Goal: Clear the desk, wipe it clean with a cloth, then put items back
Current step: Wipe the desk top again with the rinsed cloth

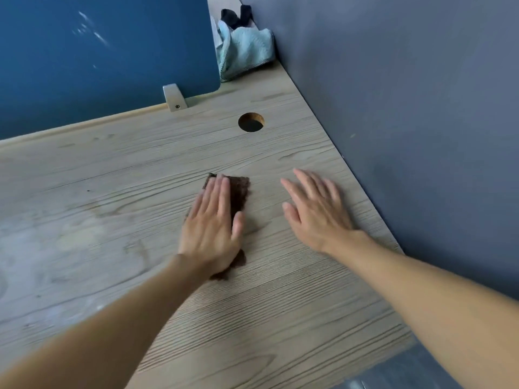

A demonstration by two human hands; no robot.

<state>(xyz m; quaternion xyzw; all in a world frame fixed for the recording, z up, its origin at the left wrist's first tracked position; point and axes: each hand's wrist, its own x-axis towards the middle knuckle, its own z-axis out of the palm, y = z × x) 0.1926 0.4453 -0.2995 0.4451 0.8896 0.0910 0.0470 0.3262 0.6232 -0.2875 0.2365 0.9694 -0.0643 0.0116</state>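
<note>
A blue partition (106, 51) stands in a grey bracket (174, 98) near a grey wall (407, 94).

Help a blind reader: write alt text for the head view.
A left hand presses a brown cloth flat on a wooden desk; the right hand lies open beside it. A teal towel is bunched in the far corner.

On the table (84, 192), the cloth (240, 192) lies in front of the hole (250, 122), under the left grip (213, 228); the right grip (317, 211) rests flat on the table in front and right of the hole. Behind and left of the hole stands a panel (106, 51) on a bracket (174, 97); farther behind the hole, a heap of rags (244, 51) lies against the wall (407, 108).
</note>
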